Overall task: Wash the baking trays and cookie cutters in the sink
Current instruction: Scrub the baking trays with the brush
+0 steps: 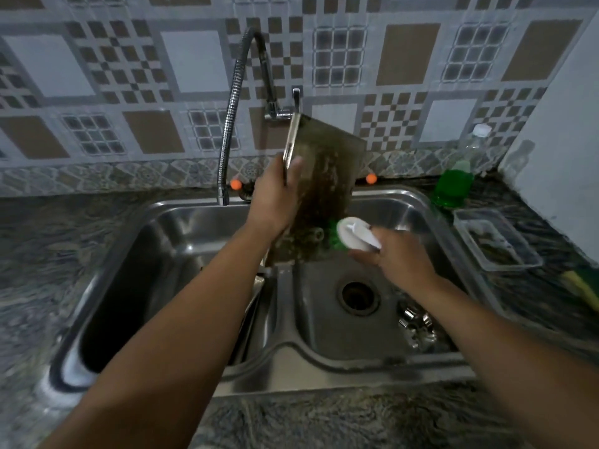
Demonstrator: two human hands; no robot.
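Observation:
A dirty rectangular metal baking tray [327,176] stands nearly upright over the divider of the double steel sink [324,361]. My left hand [275,199] grips its left rim. In my right hand [395,254] is a white-topped scrub brush [353,236] with green bristles, which touches the tray's lower right face. Several shiny metal cookie cutters [416,325] lie on the floor of the right basin, right of the drain [358,294]. Another tray edge [256,296] shows in the left basin, mostly hidden by my left forearm.
A flexible tap spout [231,124] hangs over the left basin's back edge; no water is visible. A bottle of green dish soap [455,183], a clear plastic tray [496,239] and a yellow-green sponge [580,286] sit on the right counter.

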